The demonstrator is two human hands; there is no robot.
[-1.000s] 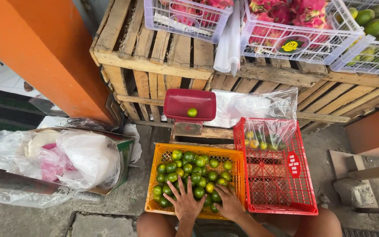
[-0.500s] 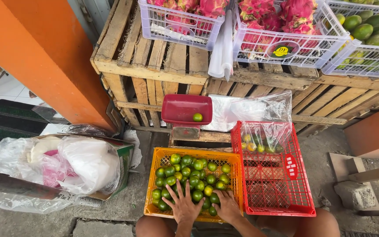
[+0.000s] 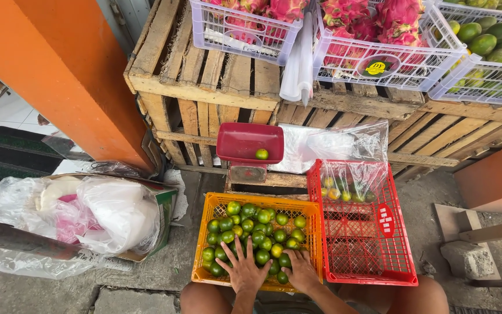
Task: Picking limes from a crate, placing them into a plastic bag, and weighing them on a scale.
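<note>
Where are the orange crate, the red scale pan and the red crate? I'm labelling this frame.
orange crate (image 3: pixel 200 256): head view, left wall.
red scale pan (image 3: pixel 236 142): head view, bare inside.
red crate (image 3: pixel 373 278): head view, near rim.

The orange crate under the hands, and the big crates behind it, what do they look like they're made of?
The orange crate looks like moulded plastic: glossy, with a regular lattice wall. The big crates seem to be rough, unfinished wood: visible grain, slats and gaps.
</note>
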